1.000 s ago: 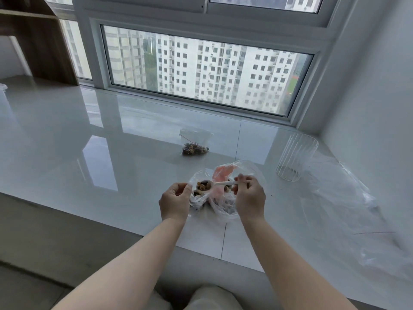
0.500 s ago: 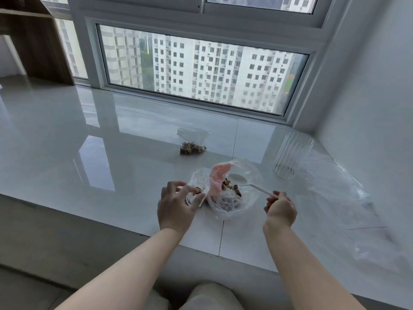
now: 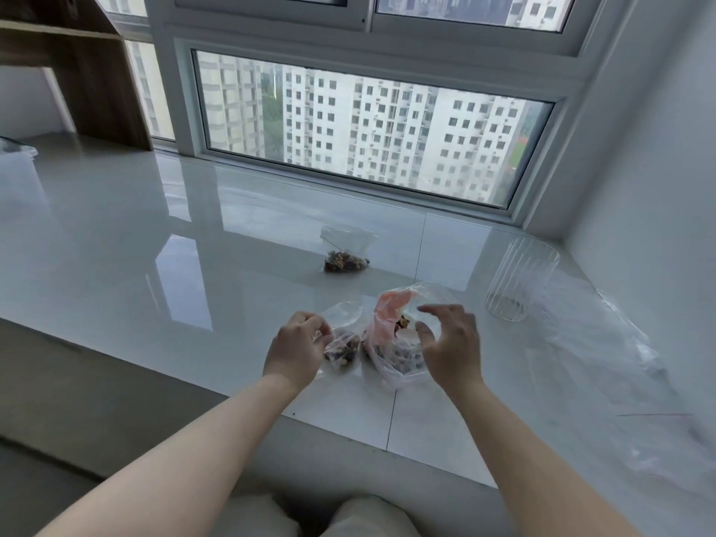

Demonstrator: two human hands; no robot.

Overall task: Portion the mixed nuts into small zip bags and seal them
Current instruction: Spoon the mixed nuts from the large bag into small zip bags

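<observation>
A small clear zip bag (image 3: 343, 344) with nuts in its bottom stands near the front of the white tiled ledge (image 3: 155, 265). My left hand (image 3: 298, 346) pinches its left edge. Right beside it sits a larger clear bag (image 3: 391, 335) with a pink patch, holding mixed nuts. My right hand (image 3: 449, 343) hovers over that larger bag with its fingers spread and nothing in it. The spoon is hidden. Farther back lies a zip bag (image 3: 346, 254) filled with nuts.
A clear ribbed glass (image 3: 521, 279) stands at the right. Loose clear plastic sheets and bags (image 3: 604, 354) spread along the right side by the wall. A window runs behind the ledge, and a wooden shelf (image 3: 89, 75) rises at the far left.
My right hand held a white spoon over the bags, drew it out to the right, and now is back over the larger bag without it. My left hand stays on the small bag.
</observation>
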